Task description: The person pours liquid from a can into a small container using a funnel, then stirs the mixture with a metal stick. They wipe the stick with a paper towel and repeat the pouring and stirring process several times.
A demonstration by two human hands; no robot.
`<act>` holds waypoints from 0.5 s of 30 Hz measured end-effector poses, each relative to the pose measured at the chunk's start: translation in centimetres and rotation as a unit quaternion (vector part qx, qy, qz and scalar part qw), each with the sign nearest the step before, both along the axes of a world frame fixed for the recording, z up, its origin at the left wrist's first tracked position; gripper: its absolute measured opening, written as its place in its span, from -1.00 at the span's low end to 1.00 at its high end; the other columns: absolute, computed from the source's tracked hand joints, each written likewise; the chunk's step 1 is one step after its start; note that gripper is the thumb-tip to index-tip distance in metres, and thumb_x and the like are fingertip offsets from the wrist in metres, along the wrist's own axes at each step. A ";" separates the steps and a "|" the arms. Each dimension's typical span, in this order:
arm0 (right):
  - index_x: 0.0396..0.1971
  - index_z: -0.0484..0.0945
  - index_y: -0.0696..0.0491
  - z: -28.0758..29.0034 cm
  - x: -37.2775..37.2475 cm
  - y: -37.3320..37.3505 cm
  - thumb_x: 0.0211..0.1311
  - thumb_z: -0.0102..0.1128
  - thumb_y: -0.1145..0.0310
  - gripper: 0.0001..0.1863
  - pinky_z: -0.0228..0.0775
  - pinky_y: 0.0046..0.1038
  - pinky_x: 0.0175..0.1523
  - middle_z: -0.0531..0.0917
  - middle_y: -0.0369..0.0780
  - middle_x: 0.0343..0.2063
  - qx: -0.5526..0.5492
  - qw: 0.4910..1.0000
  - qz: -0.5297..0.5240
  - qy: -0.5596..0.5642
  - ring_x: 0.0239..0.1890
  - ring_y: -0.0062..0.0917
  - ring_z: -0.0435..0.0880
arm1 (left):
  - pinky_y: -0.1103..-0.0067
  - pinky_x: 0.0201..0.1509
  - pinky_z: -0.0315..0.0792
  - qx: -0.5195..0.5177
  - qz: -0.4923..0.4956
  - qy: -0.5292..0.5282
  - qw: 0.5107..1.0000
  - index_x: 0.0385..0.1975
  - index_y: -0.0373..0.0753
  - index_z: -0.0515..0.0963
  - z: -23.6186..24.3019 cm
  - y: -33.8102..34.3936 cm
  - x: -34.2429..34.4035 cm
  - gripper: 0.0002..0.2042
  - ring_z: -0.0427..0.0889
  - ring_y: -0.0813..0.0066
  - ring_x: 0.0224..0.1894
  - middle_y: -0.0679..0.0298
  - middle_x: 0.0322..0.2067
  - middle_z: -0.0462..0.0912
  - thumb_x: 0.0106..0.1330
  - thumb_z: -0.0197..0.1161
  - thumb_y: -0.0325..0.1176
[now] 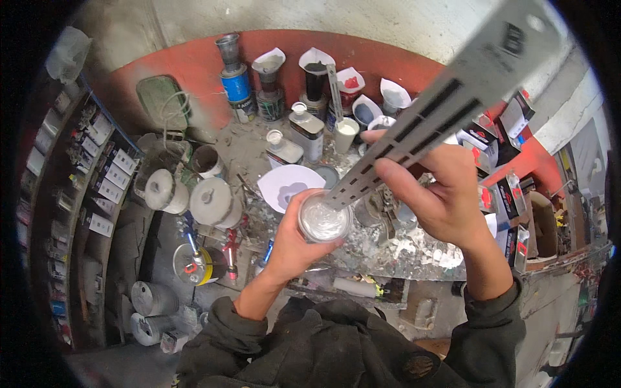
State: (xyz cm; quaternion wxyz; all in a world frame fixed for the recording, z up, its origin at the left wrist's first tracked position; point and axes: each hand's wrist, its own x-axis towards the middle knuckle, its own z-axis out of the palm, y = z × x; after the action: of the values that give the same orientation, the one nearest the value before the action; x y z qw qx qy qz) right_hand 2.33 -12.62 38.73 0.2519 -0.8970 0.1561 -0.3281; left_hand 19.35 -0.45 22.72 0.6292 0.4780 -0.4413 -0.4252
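Note:
My left hand [290, 244] is wrapped round a clear cup [325, 220] of silvery-white paint, held above the front of the bench. In my right hand [446, 197] is a long flat metal mixing stick [424, 116] with black marks, pinched between thumb and fingers. It slants up to the right, and its lower end dips into the paint in the cup. Just beyond the cup lies a white paper strainer [291, 184] with a grey stain. A white cup [346, 134] with another marked stick in it stands farther back.
Along the red back board stand several cans topped with paper strainers [317, 61]. Two metal solvent cans [306, 132] sit mid-bench. Lidded pots [215, 202] and spray guns [231, 252] are at the left, near shelves [97, 174]. Black boxes [508, 197] hang at the right.

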 end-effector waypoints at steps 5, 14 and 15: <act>0.06 0.64 0.18 -1.4 3.8 0.1 0.32 0.26 0.46 -0.67 0.36 -0.65 -0.37 0.70 -0.30 -0.46 0.091 0.995 0.026 0.009 -0.50 -0.80 0.53 | 0.47 0.29 0.37 -0.018 0.031 -0.032 0.999 0.24 -0.29 0.29 1.4 -0.4 4.2 -0.23 0.50 0.43 0.18 0.19 0.10 0.51 -0.02 0.54 -0.56; 0.01 0.63 0.28 -2.0 8.1 -0.1 0.34 0.24 0.47 -0.70 0.32 -0.70 -0.41 0.74 -0.26 -0.20 0.126 0.989 0.024 -0.070 -0.49 -0.83 0.49 | 0.51 0.30 0.35 0.026 0.037 0.000 0.999 0.27 -0.27 0.28 0.0 -0.2 8.1 -0.17 0.50 0.49 0.17 0.26 0.07 0.54 -0.07 0.57 -0.57; 0.03 0.61 0.27 -2.0 8.3 -0.6 0.35 0.24 0.46 -0.69 0.31 -0.71 -0.41 0.73 -0.28 -0.21 0.122 0.989 0.024 -0.080 -0.49 -0.85 0.47 | 0.50 0.30 0.35 0.027 0.036 0.001 0.999 0.27 -0.27 0.28 0.1 -0.3 8.3 -0.17 0.50 0.49 0.17 0.26 0.07 0.54 -0.07 0.57 -0.57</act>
State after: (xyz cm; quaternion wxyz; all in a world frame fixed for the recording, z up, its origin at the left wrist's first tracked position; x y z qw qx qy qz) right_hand 10.65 -13.19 36.68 0.3790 -0.8341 0.1526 -0.3707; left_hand 27.61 -0.76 22.78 0.6314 0.5103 -0.4113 -0.4144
